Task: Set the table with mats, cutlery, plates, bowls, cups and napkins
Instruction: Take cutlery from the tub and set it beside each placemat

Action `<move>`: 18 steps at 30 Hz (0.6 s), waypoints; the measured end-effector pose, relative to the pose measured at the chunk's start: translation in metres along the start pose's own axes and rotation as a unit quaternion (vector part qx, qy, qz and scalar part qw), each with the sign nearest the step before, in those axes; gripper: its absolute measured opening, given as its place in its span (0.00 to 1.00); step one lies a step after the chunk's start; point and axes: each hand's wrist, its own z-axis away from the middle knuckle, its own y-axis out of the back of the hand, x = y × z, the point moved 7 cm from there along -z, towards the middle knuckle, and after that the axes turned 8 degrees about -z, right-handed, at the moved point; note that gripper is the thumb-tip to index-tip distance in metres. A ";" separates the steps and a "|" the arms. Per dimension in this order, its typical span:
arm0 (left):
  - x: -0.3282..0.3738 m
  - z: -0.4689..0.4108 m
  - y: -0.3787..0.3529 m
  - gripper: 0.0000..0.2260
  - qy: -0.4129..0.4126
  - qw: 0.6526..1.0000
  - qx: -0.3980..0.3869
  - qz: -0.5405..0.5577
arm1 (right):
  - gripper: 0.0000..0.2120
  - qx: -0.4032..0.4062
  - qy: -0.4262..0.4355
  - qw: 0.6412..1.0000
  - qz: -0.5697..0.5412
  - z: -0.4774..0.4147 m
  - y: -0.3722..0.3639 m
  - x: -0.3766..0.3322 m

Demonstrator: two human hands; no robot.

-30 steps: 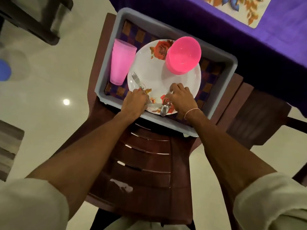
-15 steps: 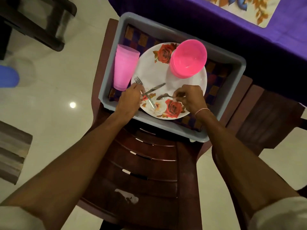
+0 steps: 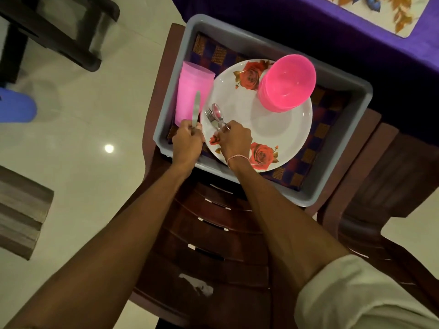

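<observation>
Your left hand grips knife; right hand pinches fork and spoon. One mat on worktop; plate, bowls, cups wait in tub. Most remains.

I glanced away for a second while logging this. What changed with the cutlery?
The left hand lifted the knife off the plate and now grips its handle. The right hand gathered the fork and spoon and pinches them together. Plate, bowls and cups stayed in the tray.
</observation>
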 end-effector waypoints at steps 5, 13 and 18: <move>-0.005 0.004 0.006 0.06 -0.005 1.000 0.014 0.000 | 0.04 0.012 0.002 1.000 0.025 -0.011 -0.011 0.010; 0.009 0.026 0.011 0.05 0.032 0.998 -0.015 0.058 | 0.03 -0.015 0.041 0.999 0.025 0.009 0.028 0.001; 0.052 0.069 0.009 0.03 0.026 0.988 -0.054 0.145 | 0.05 -0.040 0.045 0.987 -0.148 0.051 0.081 -0.024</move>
